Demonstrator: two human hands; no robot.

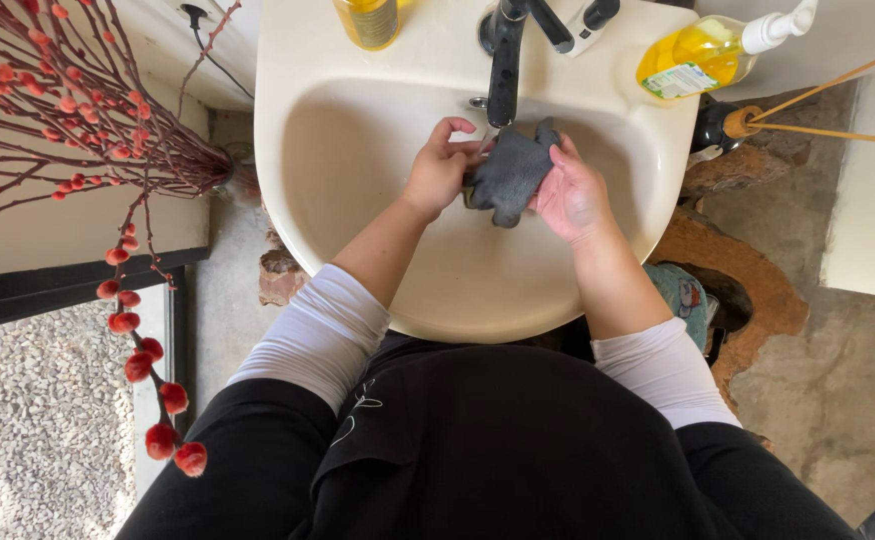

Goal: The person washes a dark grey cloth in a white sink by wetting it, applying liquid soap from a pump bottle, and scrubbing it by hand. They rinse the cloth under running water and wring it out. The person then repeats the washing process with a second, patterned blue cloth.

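Over the bowl of a white washbasin, both my hands hold a dark grey cloth. My left hand grips its left edge with curled fingers. My right hand presses against its right side, palm turned towards the cloth. The cloth hangs bunched just under the spout of a black tap. I cannot tell whether water is running.
Two yellow bottles stand on the basin rim: one at the back left, a pump bottle lying at the back right. Red-budded branches reach in from the left. A brown wooden stand sits to the right below the basin.
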